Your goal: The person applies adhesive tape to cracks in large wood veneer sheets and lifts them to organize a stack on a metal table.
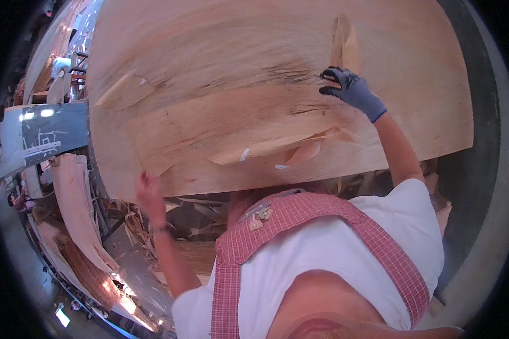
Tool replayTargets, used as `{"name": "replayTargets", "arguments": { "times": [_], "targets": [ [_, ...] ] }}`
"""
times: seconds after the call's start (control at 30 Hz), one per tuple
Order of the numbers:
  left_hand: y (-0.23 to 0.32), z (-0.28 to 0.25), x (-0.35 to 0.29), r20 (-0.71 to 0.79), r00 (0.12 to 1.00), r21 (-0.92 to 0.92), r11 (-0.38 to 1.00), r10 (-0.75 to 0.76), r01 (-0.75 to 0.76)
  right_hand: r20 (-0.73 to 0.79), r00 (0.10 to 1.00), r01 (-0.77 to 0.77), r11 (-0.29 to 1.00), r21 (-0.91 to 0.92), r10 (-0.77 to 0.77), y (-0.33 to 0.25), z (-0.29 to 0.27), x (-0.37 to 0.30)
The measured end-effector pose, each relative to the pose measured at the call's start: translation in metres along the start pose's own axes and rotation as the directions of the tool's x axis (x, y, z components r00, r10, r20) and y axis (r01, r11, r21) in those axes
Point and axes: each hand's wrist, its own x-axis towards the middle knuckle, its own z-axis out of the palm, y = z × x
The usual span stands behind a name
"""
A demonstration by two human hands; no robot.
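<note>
A broad pale wood veneer sheet [413, 113] spreads across the work surface in front of me. On it lies a long loose veneer strip [209, 121], slanting up to the right. My left hand [149, 195], bare and smeared by motion, is at the strip's near left corner; whether its fingers grip it is unclear. My right hand [350, 92], in a grey glove with black fingers, is just above the strip's far right end, next to dark cracks in the sheet. Its fingers are apart, with nothing visible held between them.
A narrow folded veneer piece [345, 45] lies beyond my right hand, and a torn flap [127, 91] at the left. Small white tape bits [244, 154] lie near the front edge. Veneer scraps [201, 217] litter the space below. A blue-grey table [56, 133] and stacked veneer [76, 206] stand left.
</note>
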Motion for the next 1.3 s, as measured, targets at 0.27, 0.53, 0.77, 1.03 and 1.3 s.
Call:
{"name": "replayTargets", "arguments": {
  "times": [0.27, 0.53, 0.77, 1.03, 1.3],
  "targets": [
    [0.113, 0.138, 0.121, 0.524, 0.771, 0.514, 0.588, 0.361, -0.624, 0.167, 0.970, -0.180, 0.984, -0.010, 0.179, 0.025, 0.031, -0.038],
    [0.094, 0.144, 0.099, 0.435, 0.646, 0.238, 0.612, 0.627, -0.754, -0.315, 0.936, -0.202, 0.973, -0.109, 0.159, -0.018, -0.052, -0.135],
    [0.178, 0.171, 0.090, 0.470, 0.516, -0.070, 0.613, 0.716, -0.787, -0.289, 0.926, -0.317, 0.915, -0.248, 0.242, 0.021, -0.125, -0.165],
    [0.269, 0.167, 0.029, 0.748, 0.278, -0.340, 0.706, 0.603, -0.621, -0.139, 0.888, -0.448, 0.753, -0.483, 0.439, 0.162, -0.235, -0.242],
    [0.311, 0.206, -0.013, 0.750, 0.380, -0.434, 0.836, 0.542, -0.337, -0.189, 0.933, -0.359, 0.766, -0.533, 0.306, 0.330, -0.254, -0.241]
  ]
}}
